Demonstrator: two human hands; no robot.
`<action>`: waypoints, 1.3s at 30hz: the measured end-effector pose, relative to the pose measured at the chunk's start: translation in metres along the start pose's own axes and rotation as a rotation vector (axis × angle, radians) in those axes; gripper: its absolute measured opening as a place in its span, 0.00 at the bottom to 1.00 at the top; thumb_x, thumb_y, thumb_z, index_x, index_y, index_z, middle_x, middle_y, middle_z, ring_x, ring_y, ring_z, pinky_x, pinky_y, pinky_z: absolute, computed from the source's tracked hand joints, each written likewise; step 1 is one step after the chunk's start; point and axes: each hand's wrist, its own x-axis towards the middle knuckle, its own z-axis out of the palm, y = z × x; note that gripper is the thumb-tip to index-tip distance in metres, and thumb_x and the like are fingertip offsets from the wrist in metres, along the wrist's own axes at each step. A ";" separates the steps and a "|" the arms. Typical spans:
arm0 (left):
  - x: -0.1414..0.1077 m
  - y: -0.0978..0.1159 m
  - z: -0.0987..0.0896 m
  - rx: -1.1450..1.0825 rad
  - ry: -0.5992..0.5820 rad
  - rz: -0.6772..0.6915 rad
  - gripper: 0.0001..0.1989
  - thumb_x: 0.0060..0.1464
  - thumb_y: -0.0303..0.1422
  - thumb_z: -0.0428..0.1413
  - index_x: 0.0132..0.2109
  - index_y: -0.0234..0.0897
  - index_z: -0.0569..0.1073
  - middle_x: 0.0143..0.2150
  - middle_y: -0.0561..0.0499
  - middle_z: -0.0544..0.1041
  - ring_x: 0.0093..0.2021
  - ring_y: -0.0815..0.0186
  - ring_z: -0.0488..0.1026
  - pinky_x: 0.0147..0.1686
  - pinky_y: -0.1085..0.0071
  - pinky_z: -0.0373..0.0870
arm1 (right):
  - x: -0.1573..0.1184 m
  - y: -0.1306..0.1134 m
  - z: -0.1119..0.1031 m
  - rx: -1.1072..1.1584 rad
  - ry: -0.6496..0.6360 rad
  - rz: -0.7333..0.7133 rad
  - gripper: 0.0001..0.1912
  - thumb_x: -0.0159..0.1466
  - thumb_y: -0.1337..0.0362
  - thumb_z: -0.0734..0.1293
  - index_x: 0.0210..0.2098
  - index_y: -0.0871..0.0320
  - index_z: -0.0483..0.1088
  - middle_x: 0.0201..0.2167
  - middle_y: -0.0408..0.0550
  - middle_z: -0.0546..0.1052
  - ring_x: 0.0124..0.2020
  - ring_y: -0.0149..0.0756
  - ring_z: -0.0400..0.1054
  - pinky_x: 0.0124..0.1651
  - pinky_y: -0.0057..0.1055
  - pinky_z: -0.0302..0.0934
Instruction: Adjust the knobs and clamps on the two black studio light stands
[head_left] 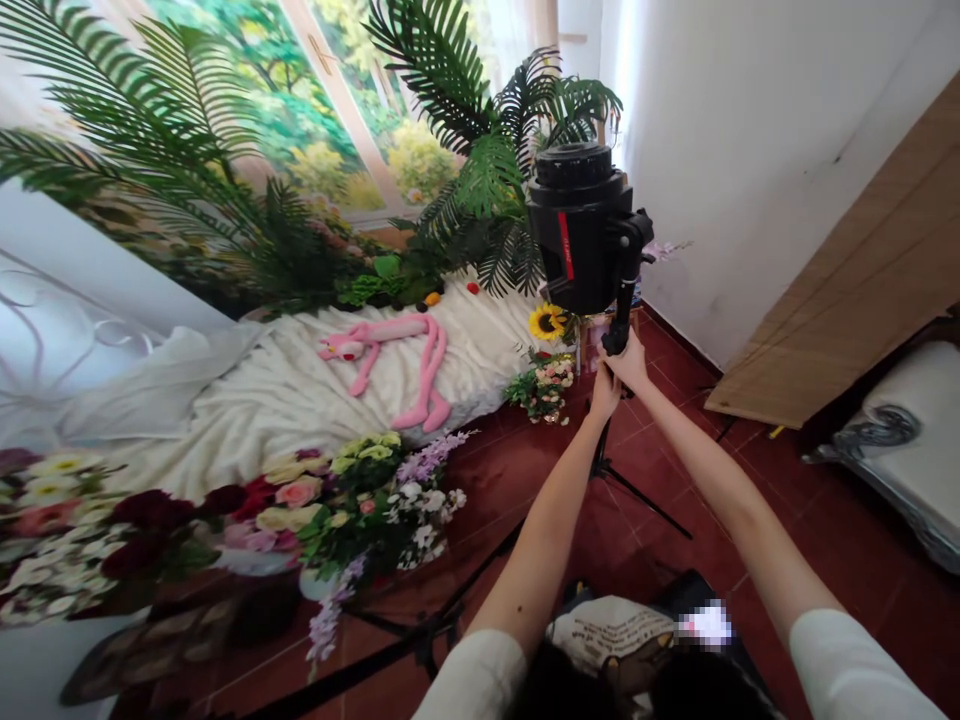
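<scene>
A black studio light [574,235] with a red stripe stands upright on a black stand [606,440], right of the picture's middle. Both my arms stretch forward to the stand just under the light. My right hand [628,362] is wrapped round the upper part of the stand, below the light's bracket. Close beside it and slightly lower, my left hand [606,390] is closed round the stand too. The two hands touch or nearly touch, and parts of their fingers are hidden behind each other.
A pink plush toy [427,375] lies on a white draped cloth [262,385]. Artificial flowers [360,490] line its front, with a sunflower [547,322] near the light. Black stand legs [427,630] cross the red floor. A bamboo blind [840,270] is at right.
</scene>
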 end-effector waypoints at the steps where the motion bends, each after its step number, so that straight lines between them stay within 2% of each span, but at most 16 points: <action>1: -0.001 -0.001 -0.001 0.076 0.001 0.035 0.17 0.57 0.41 0.57 0.47 0.35 0.65 0.39 0.46 0.76 0.37 0.66 0.75 0.43 0.67 0.74 | 0.004 -0.003 -0.002 0.011 -0.006 -0.020 0.24 0.52 0.58 0.71 0.46 0.58 0.67 0.38 0.51 0.79 0.42 0.45 0.75 0.46 0.40 0.70; 4: -0.001 -0.004 -0.003 0.236 -0.007 0.109 0.16 0.61 0.42 0.52 0.49 0.37 0.64 0.37 0.49 0.74 0.34 0.67 0.73 0.42 0.66 0.73 | 0.018 -0.014 -0.008 0.042 -0.026 -0.092 0.25 0.53 0.56 0.72 0.48 0.58 0.66 0.40 0.52 0.78 0.45 0.45 0.74 0.48 0.41 0.69; 8: -0.001 -0.009 -0.001 0.276 -0.046 0.113 0.18 0.63 0.45 0.48 0.53 0.36 0.62 0.35 0.50 0.73 0.30 0.67 0.72 0.40 0.66 0.73 | 0.041 -0.029 -0.017 0.081 -0.089 -0.198 0.29 0.54 0.51 0.73 0.49 0.57 0.64 0.41 0.51 0.77 0.47 0.45 0.73 0.52 0.44 0.68; 11: -0.001 -0.010 0.001 0.296 -0.002 0.141 0.19 0.63 0.46 0.47 0.51 0.36 0.64 0.36 0.48 0.73 0.34 0.65 0.73 0.44 0.64 0.72 | 0.052 -0.036 -0.024 0.067 -0.143 -0.236 0.31 0.55 0.47 0.72 0.50 0.58 0.63 0.41 0.51 0.76 0.46 0.45 0.73 0.53 0.46 0.68; 14: -0.003 -0.010 0.003 0.301 0.057 0.160 0.19 0.62 0.46 0.49 0.51 0.36 0.65 0.38 0.45 0.74 0.40 0.62 0.74 0.49 0.61 0.70 | 0.048 -0.040 -0.030 0.023 -0.173 -0.232 0.31 0.57 0.46 0.71 0.52 0.57 0.62 0.40 0.51 0.76 0.46 0.46 0.74 0.52 0.47 0.69; 17: -0.003 -0.011 0.003 0.288 0.072 0.153 0.19 0.62 0.45 0.50 0.52 0.35 0.66 0.41 0.44 0.75 0.41 0.61 0.74 0.50 0.61 0.69 | 0.023 -0.032 -0.038 -0.024 -0.184 -0.249 0.31 0.59 0.49 0.70 0.56 0.55 0.60 0.45 0.53 0.76 0.49 0.46 0.73 0.53 0.46 0.69; 19: -0.002 -0.013 0.002 0.299 0.056 0.153 0.19 0.62 0.44 0.50 0.52 0.35 0.66 0.41 0.43 0.75 0.40 0.61 0.75 0.48 0.61 0.70 | -0.006 -0.016 -0.045 -0.094 -0.152 -0.276 0.27 0.62 0.53 0.68 0.57 0.55 0.59 0.52 0.56 0.73 0.54 0.47 0.70 0.56 0.46 0.67; 21: 0.000 -0.016 0.001 0.325 0.055 0.164 0.18 0.62 0.44 0.49 0.51 0.35 0.66 0.42 0.43 0.75 0.41 0.61 0.75 0.48 0.60 0.70 | -0.041 0.009 -0.052 -0.217 -0.109 -0.311 0.19 0.64 0.58 0.65 0.53 0.57 0.64 0.57 0.60 0.69 0.60 0.48 0.64 0.61 0.49 0.62; 23: 0.001 -0.018 0.000 0.362 0.072 0.182 0.18 0.63 0.44 0.49 0.51 0.35 0.66 0.44 0.42 0.75 0.44 0.60 0.74 0.50 0.60 0.69 | -0.073 0.037 -0.058 -0.312 -0.199 -0.343 0.13 0.64 0.64 0.62 0.48 0.57 0.69 0.58 0.59 0.70 0.62 0.48 0.62 0.64 0.51 0.58; 25: 0.001 -0.019 0.000 0.393 0.083 0.191 0.17 0.63 0.44 0.48 0.51 0.36 0.65 0.45 0.41 0.75 0.47 0.59 0.74 0.52 0.59 0.68 | -0.096 0.061 -0.062 -0.352 -0.289 -0.343 0.15 0.63 0.68 0.61 0.48 0.56 0.70 0.59 0.58 0.70 0.63 0.48 0.62 0.65 0.52 0.56; 26: 0.001 -0.019 0.000 0.400 0.082 0.193 0.17 0.63 0.44 0.48 0.51 0.36 0.65 0.46 0.40 0.75 0.49 0.58 0.74 0.53 0.59 0.68 | -0.102 0.069 -0.062 -0.351 -0.295 -0.329 0.16 0.63 0.69 0.61 0.49 0.56 0.70 0.59 0.57 0.70 0.63 0.48 0.62 0.65 0.52 0.56; 30: 0.001 -0.017 0.000 0.391 0.074 0.185 0.18 0.63 0.45 0.47 0.51 0.37 0.64 0.45 0.41 0.75 0.51 0.58 0.73 0.54 0.58 0.67 | -0.101 0.078 -0.056 -0.258 -0.214 -0.177 0.17 0.65 0.62 0.62 0.52 0.57 0.67 0.54 0.59 0.74 0.57 0.48 0.69 0.61 0.51 0.61; 34: 0.001 -0.016 -0.001 0.397 0.065 0.170 0.18 0.63 0.46 0.48 0.51 0.37 0.64 0.44 0.41 0.75 0.48 0.57 0.74 0.54 0.57 0.67 | -0.086 0.070 -0.045 -0.062 -0.115 0.096 0.18 0.64 0.54 0.64 0.50 0.55 0.65 0.35 0.50 0.79 0.38 0.43 0.76 0.46 0.43 0.69; 36: 0.001 -0.017 -0.002 0.393 0.056 0.165 0.18 0.63 0.46 0.48 0.51 0.38 0.64 0.43 0.41 0.75 0.48 0.58 0.74 0.53 0.58 0.67 | -0.079 0.068 -0.039 0.087 -0.066 0.300 0.15 0.63 0.54 0.64 0.45 0.54 0.65 0.25 0.43 0.77 0.28 0.39 0.75 0.39 0.38 0.70; 39: 0.002 -0.017 -0.003 0.399 0.046 0.171 0.18 0.63 0.46 0.47 0.51 0.38 0.65 0.43 0.42 0.75 0.47 0.58 0.74 0.53 0.58 0.68 | -0.070 0.069 -0.030 0.409 -0.067 0.710 0.06 0.63 0.59 0.63 0.37 0.54 0.64 0.19 0.39 0.72 0.20 0.33 0.69 0.32 0.32 0.69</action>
